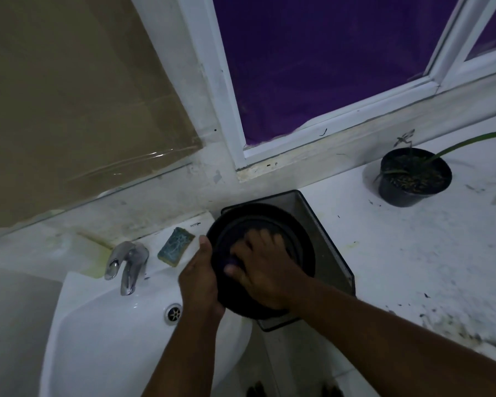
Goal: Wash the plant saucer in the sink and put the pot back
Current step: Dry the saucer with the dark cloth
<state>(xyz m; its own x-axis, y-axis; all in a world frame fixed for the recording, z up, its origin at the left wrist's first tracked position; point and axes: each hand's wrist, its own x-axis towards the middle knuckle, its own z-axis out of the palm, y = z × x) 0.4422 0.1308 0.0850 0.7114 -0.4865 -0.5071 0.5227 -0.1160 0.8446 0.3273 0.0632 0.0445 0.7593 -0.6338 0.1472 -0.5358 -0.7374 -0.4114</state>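
Observation:
The round black plant saucer (295, 233) is tilted up between the white sink (103, 333) and a dark bin. My left hand (201, 282) grips its left rim. My right hand (265, 270) presses flat inside the saucer, over something dark purple (232, 260), maybe a cloth, mostly hidden under the fingers. The black plant pot (413, 179) with long green leaves stands on the white counter at the right, well away from both hands.
A chrome tap (128, 262) sits at the back of the sink, its drain (173, 313) below. A green-and-yellow sponge (175, 246) lies on the sink ledge. A dark mesh bin (324, 239) stands behind the saucer. The counter (413, 267) carries soil specks.

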